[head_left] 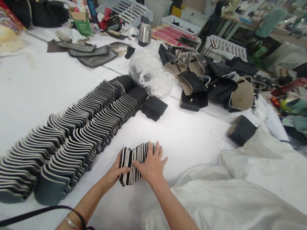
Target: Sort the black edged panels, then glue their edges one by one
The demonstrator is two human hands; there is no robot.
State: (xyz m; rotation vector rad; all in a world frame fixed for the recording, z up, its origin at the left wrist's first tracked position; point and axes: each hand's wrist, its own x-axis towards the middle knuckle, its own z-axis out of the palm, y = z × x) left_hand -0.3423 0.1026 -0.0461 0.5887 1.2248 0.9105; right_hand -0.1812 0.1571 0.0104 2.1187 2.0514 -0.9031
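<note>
Near the front of the white table, a small stack of black-and-white-edged pieces (138, 157) stands on edge between my two hands. My left hand (114, 171) grips its left end, thumb laid across the near side. On the right end, my right hand (152, 164) is wrapped over the stack with its fingers on the far side and its thumb on top. To the left run two long rows of similar dark, pale-edged pieces (83, 147), leaning against one another. A single black piece (154, 108) lies flat at their far end.
Black bags with beige linings (199, 74) are piled at the back right, beside a clear plastic bundle (150, 70). A metal kettle (144, 32) stands behind. Pale cloth (236, 213) covers the right front. A black cord (48, 208) crosses the lower left.
</note>
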